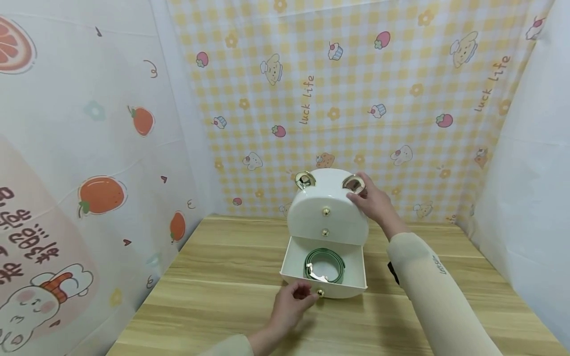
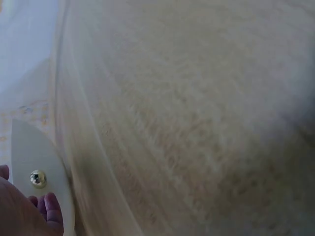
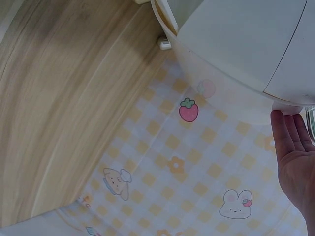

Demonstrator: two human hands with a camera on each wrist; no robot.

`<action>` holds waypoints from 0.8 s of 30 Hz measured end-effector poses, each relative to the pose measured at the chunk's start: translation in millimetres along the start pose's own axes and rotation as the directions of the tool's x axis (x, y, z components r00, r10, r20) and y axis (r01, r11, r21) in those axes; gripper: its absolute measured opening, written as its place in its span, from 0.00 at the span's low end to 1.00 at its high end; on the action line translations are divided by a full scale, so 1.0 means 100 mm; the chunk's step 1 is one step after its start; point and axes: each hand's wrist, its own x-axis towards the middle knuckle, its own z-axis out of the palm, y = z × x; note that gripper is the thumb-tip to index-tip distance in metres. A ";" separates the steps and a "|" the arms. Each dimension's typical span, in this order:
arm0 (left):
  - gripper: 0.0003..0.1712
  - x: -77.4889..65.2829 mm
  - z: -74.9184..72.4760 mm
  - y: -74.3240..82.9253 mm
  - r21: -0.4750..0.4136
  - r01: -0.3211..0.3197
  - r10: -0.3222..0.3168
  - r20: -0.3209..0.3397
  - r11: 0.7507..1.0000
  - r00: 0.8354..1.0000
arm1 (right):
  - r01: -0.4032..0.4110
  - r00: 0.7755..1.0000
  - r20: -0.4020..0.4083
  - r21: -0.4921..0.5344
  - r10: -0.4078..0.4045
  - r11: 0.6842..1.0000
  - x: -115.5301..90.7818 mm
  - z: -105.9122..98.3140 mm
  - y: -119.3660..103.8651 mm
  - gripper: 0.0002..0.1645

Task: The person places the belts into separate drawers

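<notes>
A cream bear-shaped storage box (image 1: 327, 217) with gold-rimmed ears stands on the table, its bottom drawer (image 1: 291, 257) pulled out. Inside the drawer lies a coiled green belt (image 1: 342, 264) with a pale metallic buckle. My left hand (image 1: 289, 304) is at the drawer's front, with loosely bent fingers around but apart from the gold knob (image 2: 38, 179). At the box's upper right, my right hand (image 1: 374, 200) rests by the ear (image 1: 355, 184), thumb in front and fingers behind. Straight fingers (image 3: 283, 132) touch the box's rim in the right wrist view.
Two more gold knobs, an upper (image 1: 326, 212) and a lower one (image 1: 325, 232), sit on the box's front. The wood-grain table (image 1: 231, 267) extends to both sides. A yellow checked cloth (image 1: 338, 74) hangs behind, with a white printed cloth (image 1: 111, 143) on the left.
</notes>
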 end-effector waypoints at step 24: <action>0.11 0.03 0.35 -0.15 -0.027 0.046 -0.050 -0.195 0.999 0.980 | 0.003 1.000 -0.001 -0.004 -0.003 1.000 0.00 -0.01 0.01 0.38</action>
